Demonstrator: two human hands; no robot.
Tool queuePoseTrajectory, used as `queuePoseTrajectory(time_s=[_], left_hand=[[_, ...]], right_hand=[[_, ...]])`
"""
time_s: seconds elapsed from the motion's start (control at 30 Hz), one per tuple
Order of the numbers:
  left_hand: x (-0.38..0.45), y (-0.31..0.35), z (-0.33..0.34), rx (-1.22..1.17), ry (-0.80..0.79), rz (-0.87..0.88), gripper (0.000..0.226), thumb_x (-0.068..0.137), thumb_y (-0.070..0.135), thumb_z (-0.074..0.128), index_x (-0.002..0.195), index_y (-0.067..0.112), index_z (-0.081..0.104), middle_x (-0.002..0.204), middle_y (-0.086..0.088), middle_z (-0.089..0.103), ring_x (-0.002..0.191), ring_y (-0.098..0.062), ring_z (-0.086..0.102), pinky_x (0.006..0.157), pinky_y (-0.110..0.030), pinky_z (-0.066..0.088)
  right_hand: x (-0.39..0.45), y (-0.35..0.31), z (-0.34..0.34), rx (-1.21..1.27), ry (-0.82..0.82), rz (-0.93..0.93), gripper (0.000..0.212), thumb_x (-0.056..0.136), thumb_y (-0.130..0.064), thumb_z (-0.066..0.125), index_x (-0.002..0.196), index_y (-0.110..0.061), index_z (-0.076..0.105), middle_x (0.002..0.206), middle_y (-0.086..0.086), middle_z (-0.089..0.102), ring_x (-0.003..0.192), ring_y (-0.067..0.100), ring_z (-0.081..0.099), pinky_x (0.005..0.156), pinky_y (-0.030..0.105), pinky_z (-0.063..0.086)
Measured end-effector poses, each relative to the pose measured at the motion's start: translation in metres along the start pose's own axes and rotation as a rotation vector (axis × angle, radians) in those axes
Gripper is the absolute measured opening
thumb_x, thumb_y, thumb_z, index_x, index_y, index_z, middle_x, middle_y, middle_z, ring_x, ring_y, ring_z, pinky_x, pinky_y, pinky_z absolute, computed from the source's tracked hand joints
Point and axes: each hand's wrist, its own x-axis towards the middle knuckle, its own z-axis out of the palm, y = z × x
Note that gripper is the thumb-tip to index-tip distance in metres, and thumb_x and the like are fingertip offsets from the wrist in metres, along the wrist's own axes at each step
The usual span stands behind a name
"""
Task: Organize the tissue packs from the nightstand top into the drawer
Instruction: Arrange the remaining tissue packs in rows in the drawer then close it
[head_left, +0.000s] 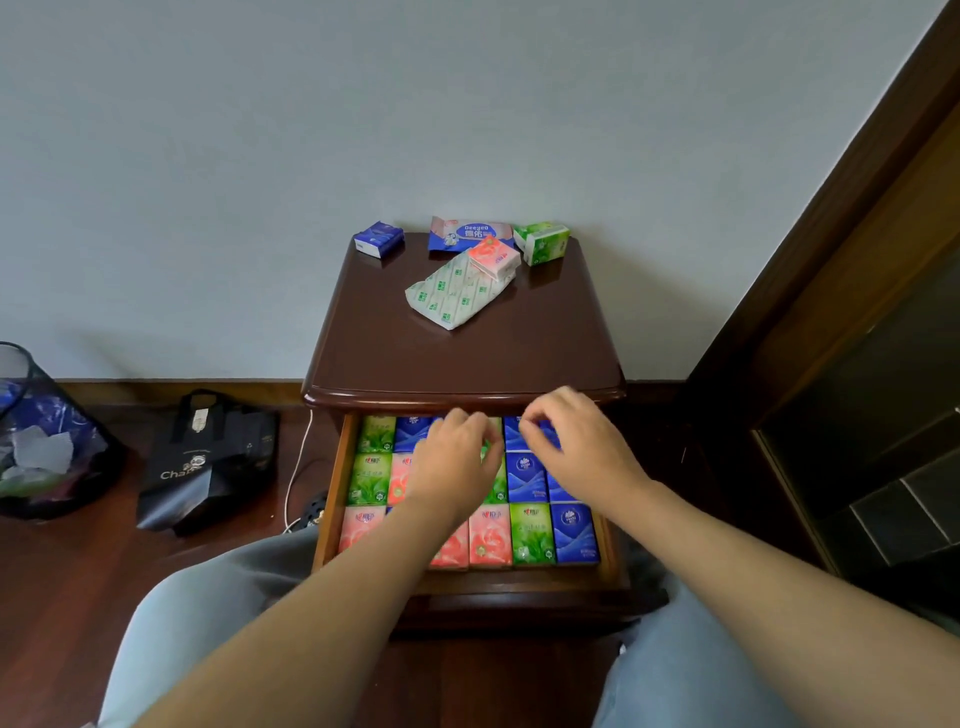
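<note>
The dark wooden nightstand (467, 358) has its top drawer (332, 493) pulled out, filled with rows of green, pink and blue tissue packs. My left hand (457, 462) reaches into the back row, fingers curled on a green tissue pack (486, 448). Beside it, my right hand (576, 447) pinches a blue tissue pack (545, 435) in the same row. On the nightstand top lie a small blue pack (378, 238), a blue-and-pink wipes pack (470, 235), a green pack (543, 241), and a pink pack (493, 258) resting on a large white-green pack (453, 293).
A black mesh bin (36, 431) and a black bag (208, 462) sit on the floor at left, with a white cable (296, 467) beside the nightstand. A dark wooden door frame (857, 260) stands close on the right. My knees flank the drawer.
</note>
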Motion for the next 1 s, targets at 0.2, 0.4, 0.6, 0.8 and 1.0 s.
queuePoseTrajectory(time_s=[0.2,0.4,0.6,0.8,1.0], left_hand=[[0.062,-0.002,-0.025,0.068,0.138,0.003,0.015,0.103,0.034,0.051,0.116,0.028,0.057,0.117,0.004,0.054,0.107,-0.02,0.05,0.091,-0.038,0.046],[0.104,-0.024,0.001,0.188,0.142,-0.033,0.017,0.104,0.042,0.046,0.113,0.031,0.054,0.115,0.004,0.051,0.098,-0.018,0.043,0.084,-0.033,0.038],[0.134,-0.015,0.034,0.301,0.31,0.183,0.018,0.101,0.039,0.041,0.101,0.025,0.054,0.094,0.003,0.049,0.081,-0.02,0.044,0.071,-0.036,0.037],[0.148,-0.012,0.041,0.235,0.338,0.222,0.013,0.099,0.036,0.042,0.099,0.025,0.049,0.093,0.003,0.046,0.079,-0.021,0.041,0.07,-0.039,0.036],[0.147,-0.011,0.039,0.237,0.322,0.229,0.012,0.099,0.036,0.042,0.099,0.026,0.049,0.092,0.005,0.043,0.078,-0.019,0.038,0.07,-0.037,0.034]], right_hand=[[0.06,0.016,0.007,0.131,0.199,0.187,0.042,0.097,-0.025,0.069,0.134,-0.011,0.055,0.136,0.008,0.047,0.128,0.024,0.049,0.11,0.03,0.039],[0.127,0.055,0.032,0.249,0.314,0.45,0.064,0.096,-0.025,0.071,0.149,-0.005,0.042,0.148,0.015,0.038,0.135,0.033,0.051,0.114,0.049,0.043],[0.216,0.093,0.049,0.249,0.457,0.545,0.079,0.089,-0.036,0.073,0.154,-0.009,0.036,0.151,0.012,0.041,0.133,0.031,0.054,0.115,0.047,0.042],[0.288,0.121,0.051,0.279,0.546,0.616,0.101,0.074,-0.055,0.081,0.154,-0.015,0.036,0.15,0.006,0.045,0.141,0.023,0.043,0.113,0.041,0.042],[0.285,0.115,0.041,0.295,0.545,0.616,0.081,0.077,-0.05,0.082,0.144,-0.018,0.049,0.135,0.001,0.062,0.129,0.024,0.056,0.108,0.043,0.046]])
